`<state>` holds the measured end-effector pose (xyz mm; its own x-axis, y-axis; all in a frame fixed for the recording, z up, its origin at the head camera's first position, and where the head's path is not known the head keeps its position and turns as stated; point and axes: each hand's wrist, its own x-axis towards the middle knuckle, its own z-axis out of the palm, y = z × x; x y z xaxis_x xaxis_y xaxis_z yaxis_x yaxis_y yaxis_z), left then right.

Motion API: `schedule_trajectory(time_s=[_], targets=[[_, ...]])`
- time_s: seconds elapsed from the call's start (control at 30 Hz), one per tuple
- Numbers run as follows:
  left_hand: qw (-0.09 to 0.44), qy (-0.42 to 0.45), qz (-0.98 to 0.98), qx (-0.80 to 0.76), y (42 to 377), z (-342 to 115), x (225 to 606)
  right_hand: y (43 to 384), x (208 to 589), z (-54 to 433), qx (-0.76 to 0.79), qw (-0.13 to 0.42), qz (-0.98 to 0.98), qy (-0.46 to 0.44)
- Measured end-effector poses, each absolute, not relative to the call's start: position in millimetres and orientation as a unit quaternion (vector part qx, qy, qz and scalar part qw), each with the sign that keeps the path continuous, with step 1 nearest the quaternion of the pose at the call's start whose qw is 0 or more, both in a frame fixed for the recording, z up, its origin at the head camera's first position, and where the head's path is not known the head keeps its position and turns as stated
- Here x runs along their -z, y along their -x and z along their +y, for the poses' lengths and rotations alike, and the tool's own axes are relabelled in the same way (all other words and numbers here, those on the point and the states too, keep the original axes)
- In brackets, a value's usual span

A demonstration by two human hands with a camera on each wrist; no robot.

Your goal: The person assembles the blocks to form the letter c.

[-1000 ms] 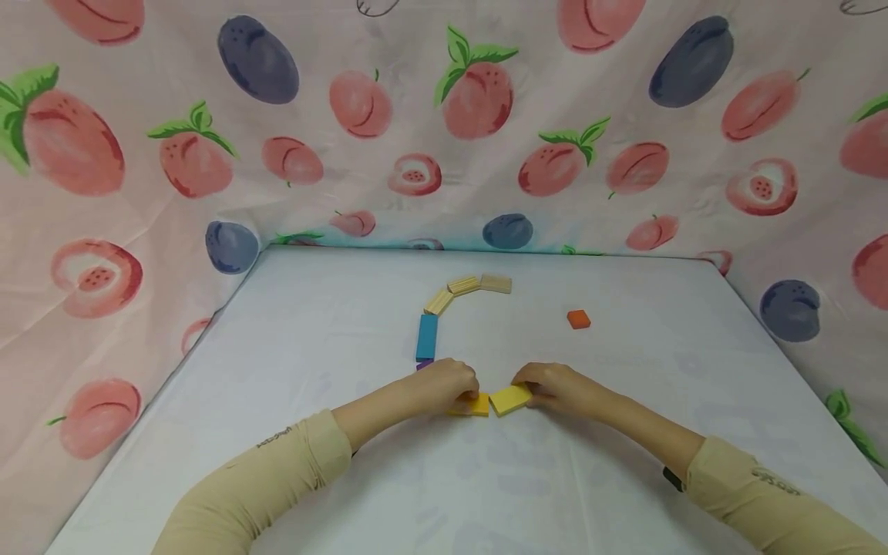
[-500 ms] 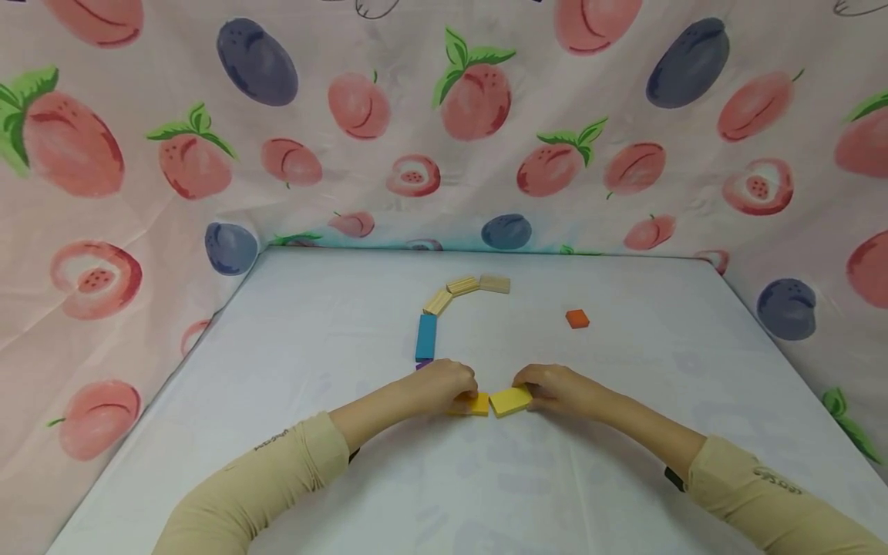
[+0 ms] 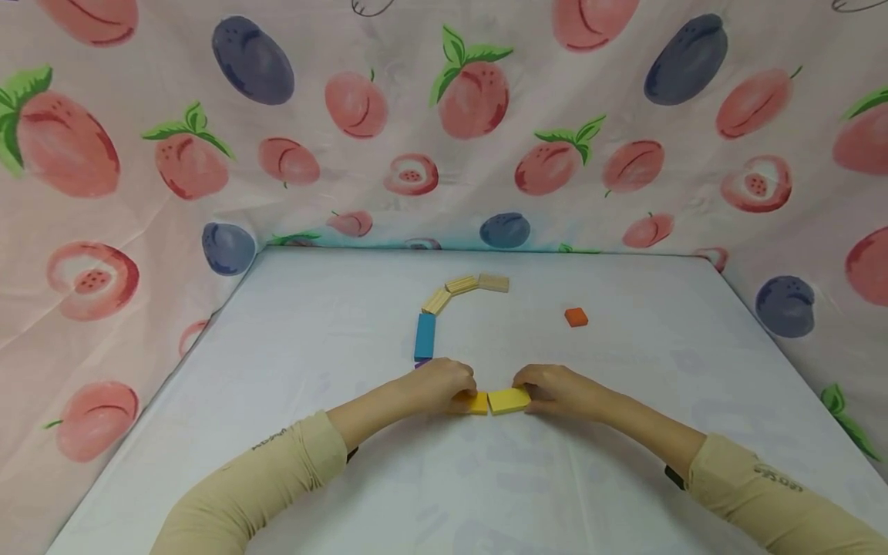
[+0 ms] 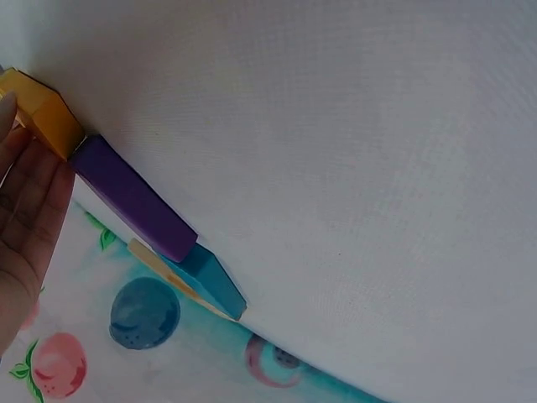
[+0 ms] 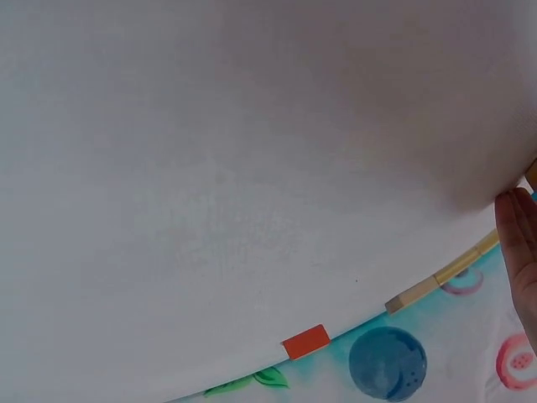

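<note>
My left hand pinches an orange-yellow block lying on the white table, with fingers and thumb at its sides. To its right, my right hand pinches the right end of a lighter yellow block. The two blocks lie end to end with a thin gap at most between them. In the left wrist view, the orange-yellow block's other end meets a purple block, which is mostly hidden by my left hand in the head view. A blue block continues the line from the purple one.
Beyond the blue block, three plain wooden blocks curve away to the right. A small red-orange block lies apart at the right. White cloth covers the table, and a fruit-print curtain rises behind it and at both sides.
The yellow block has turned slightly in my right hand and now lies straighter in line with the orange-yellow block. My left hand keeps its hold and has barely moved.
</note>
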<state>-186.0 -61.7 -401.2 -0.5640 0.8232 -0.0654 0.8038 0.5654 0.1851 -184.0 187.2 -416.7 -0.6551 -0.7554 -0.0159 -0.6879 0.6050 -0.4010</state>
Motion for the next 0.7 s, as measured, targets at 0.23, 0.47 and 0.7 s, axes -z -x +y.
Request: schedule_trajectory(time_s=[0.23, 0.47, 0.7], targets=[[0.069, -0.466, 0.879, -0.068, 186.8, -61.3, 399.4, 185.1, 416.1, 186.6, 0.174, 0.098, 0.894, 0.4], [0.073, -0.462, 0.882, -0.063, 186.5, -60.7, 400.6, 185.6, 418.5, 186.8, 0.174, 0.09, 0.892, 0.407], [0.08, -0.45, 0.886, -0.072, 185.1, -60.7, 400.8, 185.7, 419.9, 187.4, 0.179, 0.096, 0.892, 0.404]])
